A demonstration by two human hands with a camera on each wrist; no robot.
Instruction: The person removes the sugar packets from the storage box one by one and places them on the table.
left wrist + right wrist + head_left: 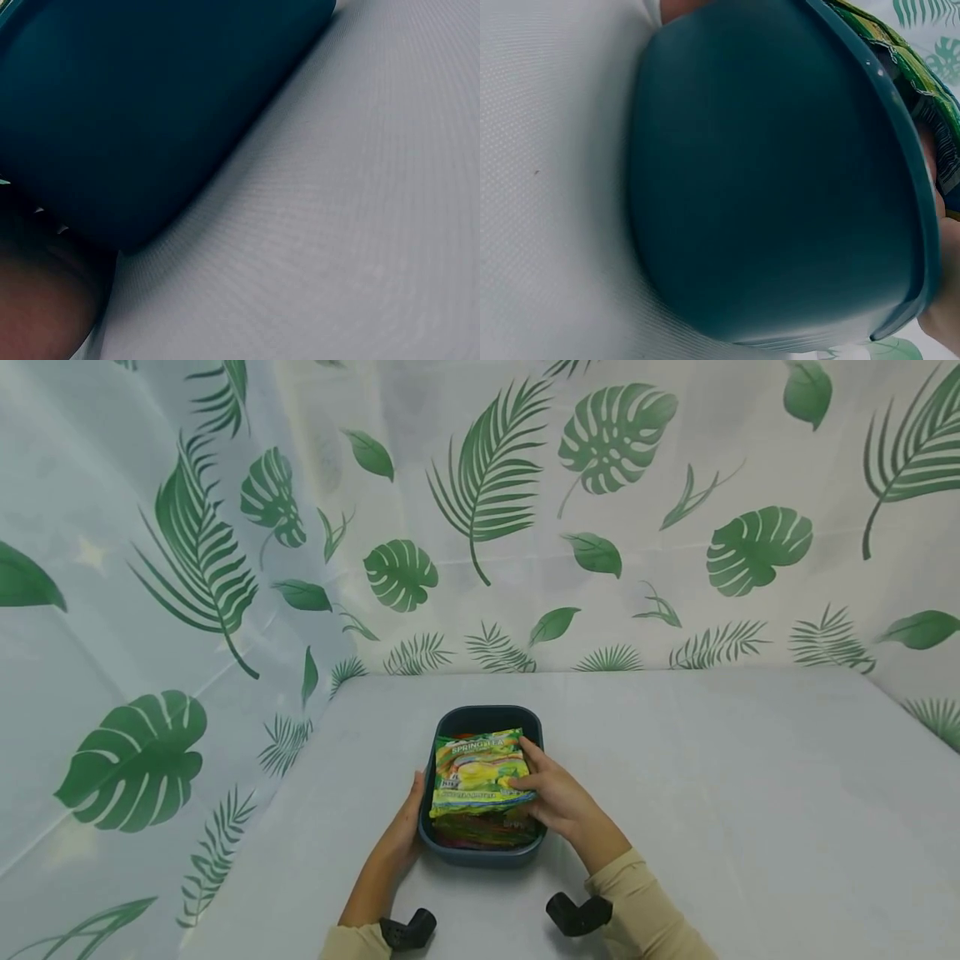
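A dark teal bin [480, 858] stands on the white table. A green and yellow packet [480, 772] printed "SPRING TEA" lies tilted at its top, above darker red and green packets [480, 833] inside. My right hand [562, 797] reaches over the bin's right rim and grips the packet's right edge, fingers on its face and side. In the right wrist view the packet [900, 56] shows above the rim, with part of that hand beside it. My left hand [405, 827] rests along the bin's left outer wall, its fingertips mostly hidden.
The white-covered table [712, 793] spreads around the bin. A curtain [465, 602] with green leaf prints hangs behind it and along the left side. Black wrist mounts [577, 914] sit at both of the beige sleeves' [648, 906] cuffs.
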